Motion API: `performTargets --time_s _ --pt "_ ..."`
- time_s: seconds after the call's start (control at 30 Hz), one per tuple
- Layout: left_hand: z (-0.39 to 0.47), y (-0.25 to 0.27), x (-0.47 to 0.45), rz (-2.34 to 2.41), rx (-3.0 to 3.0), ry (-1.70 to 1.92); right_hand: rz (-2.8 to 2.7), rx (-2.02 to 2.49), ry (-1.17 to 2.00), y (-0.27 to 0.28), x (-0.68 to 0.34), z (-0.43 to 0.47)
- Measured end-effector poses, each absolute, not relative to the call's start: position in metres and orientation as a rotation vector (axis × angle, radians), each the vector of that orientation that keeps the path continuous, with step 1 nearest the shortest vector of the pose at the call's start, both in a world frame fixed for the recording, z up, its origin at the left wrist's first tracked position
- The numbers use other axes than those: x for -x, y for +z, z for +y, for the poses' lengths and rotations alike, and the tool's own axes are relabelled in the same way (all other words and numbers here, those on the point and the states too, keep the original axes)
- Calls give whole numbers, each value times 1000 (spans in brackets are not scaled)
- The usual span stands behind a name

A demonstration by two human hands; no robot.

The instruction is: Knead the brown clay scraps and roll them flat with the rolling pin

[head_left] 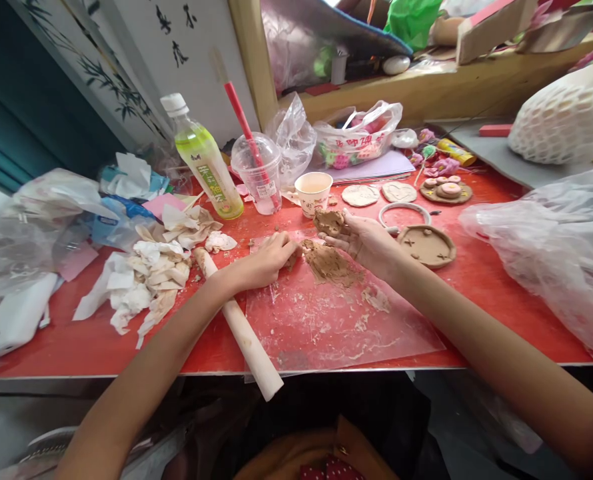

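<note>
"Hands?"
"Centre: right hand (364,241) holding a brown clay lump (328,221); left hand (270,260) curled, grip unclear."
"Writing?"
"Upper left, scroll (196,83) with Chinese characters, including 不; upper centre, plastic bag (357,141), red print illegible."

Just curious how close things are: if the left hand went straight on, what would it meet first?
Probably the brown clay spread on the plastic sheet, just ahead of the left hand; whether the fingers touch it is unclear.

Bare hands (364,240); brown garment (296,448), white-dotted red cloth (339,471).
</note>
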State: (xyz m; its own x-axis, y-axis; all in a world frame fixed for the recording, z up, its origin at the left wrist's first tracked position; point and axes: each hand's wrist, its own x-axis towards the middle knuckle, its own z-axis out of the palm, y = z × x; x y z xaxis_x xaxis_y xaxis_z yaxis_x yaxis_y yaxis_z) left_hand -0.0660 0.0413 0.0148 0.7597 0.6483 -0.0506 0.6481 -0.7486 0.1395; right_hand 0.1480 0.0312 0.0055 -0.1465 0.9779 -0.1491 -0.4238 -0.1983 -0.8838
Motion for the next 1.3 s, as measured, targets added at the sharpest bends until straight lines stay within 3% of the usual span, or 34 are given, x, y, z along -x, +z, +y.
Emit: performTargets --time_s 0.5,0.8,1.3 --pt "31 6 52 1298 -3190 23 -849 958 1607 6 -146 31" --pt "39 8 61 1209 -3007 284 -836 999 1600 7 -144 30" --pt "34 12 49 1321 -3247 -124 -819 964 1636 10 -143 27"
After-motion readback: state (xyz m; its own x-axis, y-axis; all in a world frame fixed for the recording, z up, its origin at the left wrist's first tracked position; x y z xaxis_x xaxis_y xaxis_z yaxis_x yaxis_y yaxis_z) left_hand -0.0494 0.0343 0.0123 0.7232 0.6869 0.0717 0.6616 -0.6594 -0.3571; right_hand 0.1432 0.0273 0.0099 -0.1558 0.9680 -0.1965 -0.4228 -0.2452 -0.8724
